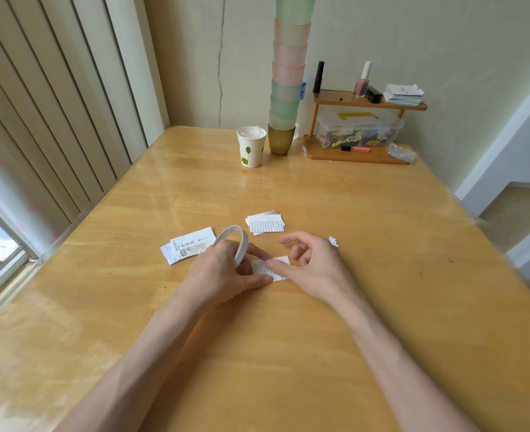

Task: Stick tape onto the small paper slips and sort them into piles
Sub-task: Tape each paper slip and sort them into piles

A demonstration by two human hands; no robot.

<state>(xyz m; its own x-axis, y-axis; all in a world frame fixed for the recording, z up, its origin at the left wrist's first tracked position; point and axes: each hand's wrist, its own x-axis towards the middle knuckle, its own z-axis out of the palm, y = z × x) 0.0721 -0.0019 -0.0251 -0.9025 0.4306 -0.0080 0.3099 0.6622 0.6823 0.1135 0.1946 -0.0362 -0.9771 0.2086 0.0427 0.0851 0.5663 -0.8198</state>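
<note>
The left hand [223, 269] grips a white tape roll [241, 249], its fingers curled round the ring and holding it upright on edge, while its thumb lies along the near edge of a printed paper slip [262, 268]. The slip lies flat on the counter [319, 338] between the hands. The right hand [313, 263] holds nothing: its thumb presses down on the slip and its other fingers hang loosely curled above it.

Just left of the hands lies a pile of printed slips [188, 244]; a second pile [266, 224] sits just beyond them. A small torn scrap [333, 241] lies beside the right hand.

At the far edge stand a paper cup [251, 146], a tall stack of pastel cups [288, 73] and a wooden rack [357, 158] holding a clear plastic box [357, 129].
</note>
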